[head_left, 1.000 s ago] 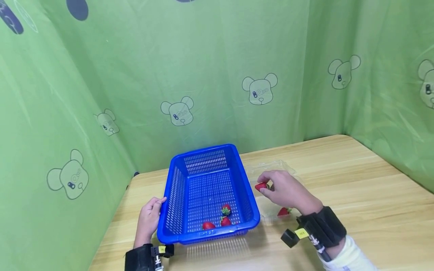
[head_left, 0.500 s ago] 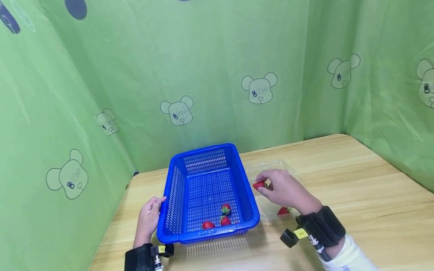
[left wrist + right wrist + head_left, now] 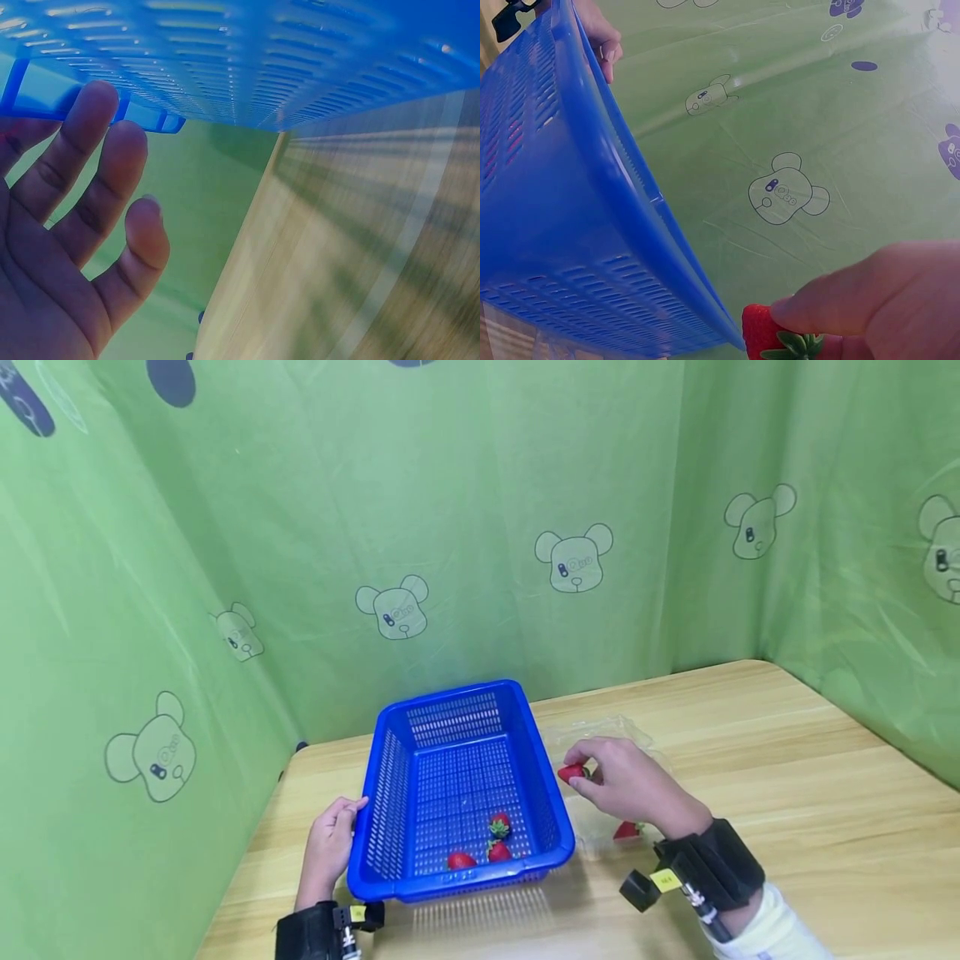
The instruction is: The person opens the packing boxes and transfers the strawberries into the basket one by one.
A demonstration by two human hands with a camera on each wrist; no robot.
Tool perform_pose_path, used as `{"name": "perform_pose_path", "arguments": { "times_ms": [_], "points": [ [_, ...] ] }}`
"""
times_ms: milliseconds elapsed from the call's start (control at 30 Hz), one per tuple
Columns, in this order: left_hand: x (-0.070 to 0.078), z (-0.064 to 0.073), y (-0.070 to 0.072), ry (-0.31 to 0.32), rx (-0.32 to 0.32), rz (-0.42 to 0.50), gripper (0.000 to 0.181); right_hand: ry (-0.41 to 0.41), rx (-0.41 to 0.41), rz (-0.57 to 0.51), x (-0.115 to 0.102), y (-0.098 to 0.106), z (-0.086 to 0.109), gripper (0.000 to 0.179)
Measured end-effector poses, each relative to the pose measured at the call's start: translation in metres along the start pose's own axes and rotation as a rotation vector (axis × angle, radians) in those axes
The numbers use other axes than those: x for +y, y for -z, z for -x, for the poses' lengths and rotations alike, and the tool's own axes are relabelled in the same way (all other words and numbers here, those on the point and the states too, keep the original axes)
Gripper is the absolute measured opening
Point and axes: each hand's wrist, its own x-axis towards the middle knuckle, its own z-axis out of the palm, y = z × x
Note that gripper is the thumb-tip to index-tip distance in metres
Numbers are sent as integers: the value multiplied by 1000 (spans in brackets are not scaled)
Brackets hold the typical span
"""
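Note:
A blue plastic basket (image 3: 461, 789) is held tilted above the table, its near end lower. My left hand (image 3: 330, 843) grips its left rim; in the left wrist view several fingers (image 3: 142, 232) curl up beside the rim and the basket's slotted wall. Several strawberries (image 3: 498, 850) lie inside at the near end. Just outside the right rim, my right hand (image 3: 630, 783) pinches another strawberry (image 3: 572, 773) between thumb and fingers. The right wrist view shows that strawberry's red body (image 3: 759, 328) and green leaves, apart from the basket. One more strawberry (image 3: 627, 830) sits below the right hand.
A clear plastic container (image 3: 600, 727) lies on the wooden table (image 3: 787, 793) behind and under the right hand, partly hidden. A green curtain (image 3: 480, 527) with printed bear heads surrounds the table at the back and sides.
My right hand has shifted slightly left toward the basket with the strawberry. The left hand and the basket have hardly moved.

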Motion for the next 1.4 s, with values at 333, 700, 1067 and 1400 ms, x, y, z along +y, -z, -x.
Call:
{"name": "perform_pose_path", "arguments": {
  "times_ms": [333, 700, 1067, 1400],
  "points": [
    [1, 1, 0, 2, 10, 2, 32, 13, 10, 2, -2, -1, 0, 14],
    [-1, 1, 0, -29, 18, 13, 31, 30, 19, -12, -2, -3, 0, 14],
    [0, 1, -2, -35, 23, 27, 30, 65, 41, -8, -5, -5, 1, 12],
    [1, 1, -2, -35, 28, 29, 29, 114, 57, -7, -8, -5, 1, 12]
  ]
}}
